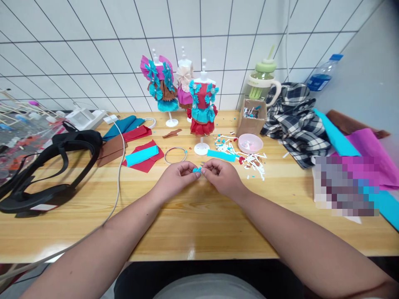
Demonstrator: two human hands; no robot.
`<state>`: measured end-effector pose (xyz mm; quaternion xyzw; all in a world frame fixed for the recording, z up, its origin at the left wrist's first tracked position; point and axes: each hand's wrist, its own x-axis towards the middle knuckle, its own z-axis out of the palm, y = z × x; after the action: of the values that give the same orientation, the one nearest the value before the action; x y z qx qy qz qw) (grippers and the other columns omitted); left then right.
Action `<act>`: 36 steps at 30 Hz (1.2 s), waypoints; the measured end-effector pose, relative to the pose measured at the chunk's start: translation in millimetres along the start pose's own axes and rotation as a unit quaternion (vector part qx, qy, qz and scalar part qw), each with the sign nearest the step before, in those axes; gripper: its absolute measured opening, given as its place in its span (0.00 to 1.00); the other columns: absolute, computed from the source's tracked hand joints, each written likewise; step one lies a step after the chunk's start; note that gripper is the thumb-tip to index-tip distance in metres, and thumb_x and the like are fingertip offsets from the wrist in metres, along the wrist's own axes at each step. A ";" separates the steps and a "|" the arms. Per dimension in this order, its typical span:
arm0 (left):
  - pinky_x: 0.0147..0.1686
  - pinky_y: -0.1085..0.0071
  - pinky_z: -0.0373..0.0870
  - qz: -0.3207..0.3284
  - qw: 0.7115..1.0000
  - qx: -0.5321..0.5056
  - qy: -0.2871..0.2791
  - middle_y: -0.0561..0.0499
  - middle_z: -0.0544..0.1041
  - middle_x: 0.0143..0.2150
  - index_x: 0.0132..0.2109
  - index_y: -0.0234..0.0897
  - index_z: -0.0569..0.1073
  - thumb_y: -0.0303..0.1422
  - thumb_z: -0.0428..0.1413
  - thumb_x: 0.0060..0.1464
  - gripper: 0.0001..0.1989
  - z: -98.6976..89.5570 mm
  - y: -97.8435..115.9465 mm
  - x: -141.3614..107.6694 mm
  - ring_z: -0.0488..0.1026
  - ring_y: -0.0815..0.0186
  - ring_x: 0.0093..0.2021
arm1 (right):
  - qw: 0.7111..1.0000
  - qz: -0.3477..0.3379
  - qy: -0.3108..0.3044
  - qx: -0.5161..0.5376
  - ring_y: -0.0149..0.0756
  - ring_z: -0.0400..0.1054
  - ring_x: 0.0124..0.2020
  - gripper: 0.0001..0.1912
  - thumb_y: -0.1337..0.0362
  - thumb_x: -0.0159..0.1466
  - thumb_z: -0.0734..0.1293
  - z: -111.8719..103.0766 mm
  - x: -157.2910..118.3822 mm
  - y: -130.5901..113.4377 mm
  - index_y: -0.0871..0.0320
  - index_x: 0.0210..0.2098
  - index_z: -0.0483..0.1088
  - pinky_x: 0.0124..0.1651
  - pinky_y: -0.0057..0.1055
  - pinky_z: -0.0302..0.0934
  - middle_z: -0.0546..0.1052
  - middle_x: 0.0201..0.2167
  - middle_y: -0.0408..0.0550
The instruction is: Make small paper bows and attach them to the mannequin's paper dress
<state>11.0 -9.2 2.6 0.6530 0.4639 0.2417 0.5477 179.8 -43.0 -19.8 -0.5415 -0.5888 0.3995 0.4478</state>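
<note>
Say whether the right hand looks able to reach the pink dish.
Probably yes: only low scraps lie between the right hand and the pink dish, though it's busy with a turquoise piece.

Toward the back of the desk (187,224), before the wall (215,25), stand three dress forms, the front form (203,99) ahead of the other two. A paper piece (196,170) sits between the left fingers (190,178) and right fingers (209,175), before that form. Left of its base lie a ring (165,156), then a strip (142,156) on paper sheets (149,165), then a headset (90,164). To its right, a dish (250,140) rests among scraps (259,166), a box (252,123) behind it, a mug (261,79) behind the box, and cloth (293,120) farther right.
</note>
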 end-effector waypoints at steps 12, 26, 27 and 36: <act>0.32 0.73 0.64 0.004 0.998 0.034 -0.046 0.52 0.74 0.31 0.35 0.35 0.73 0.42 0.57 0.49 0.13 -6.3 -4.4 1.1 0.69 0.67 0.31 | 1.000 -0.010 -0.014 0.009 0.29 0.65 0.26 0.08 0.61 0.57 0.66 -4.0 1.4 -2.6 0.59 0.33 0.72 0.30 0.25 0.59 0.74 0.27 0.43; 0.40 0.69 0.67 0.019 0.998 0.062 -0.027 0.49 0.78 0.37 0.40 0.35 0.75 0.43 0.58 0.48 0.17 -6.3 1.6 -0.6 0.73 0.62 0.39 | 1.000 -0.011 0.000 -0.023 0.28 0.62 0.24 0.05 0.62 0.57 0.65 -5.1 4.1 3.2 0.57 0.30 0.70 0.28 0.25 0.57 0.71 0.24 0.40; 0.39 0.69 0.67 0.012 0.998 0.056 -0.019 0.49 0.78 0.37 0.39 0.35 0.75 0.43 0.58 0.48 0.17 -7.2 0.9 0.0 0.73 0.62 0.38 | 1.000 -0.010 0.007 -0.017 0.28 0.62 0.24 0.05 0.62 0.57 0.65 -4.9 4.5 3.8 0.57 0.30 0.69 0.28 0.25 0.57 0.71 0.24 0.40; 0.36 0.71 0.66 0.034 0.991 0.127 0.023 0.50 0.78 0.33 0.35 0.36 0.76 0.43 0.56 0.50 0.15 -6.7 1.1 -0.5 0.73 0.63 0.35 | 0.998 -0.048 0.013 -0.034 0.31 0.67 0.32 0.10 0.60 0.57 0.67 -3.1 1.3 -0.1 0.57 0.37 0.73 0.35 0.28 0.62 0.75 0.33 0.45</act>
<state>5.7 -6.3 5.6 0.7273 0.4805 0.2143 0.4407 182.8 -41.7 -18.8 -0.5324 -0.6213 0.3503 0.4558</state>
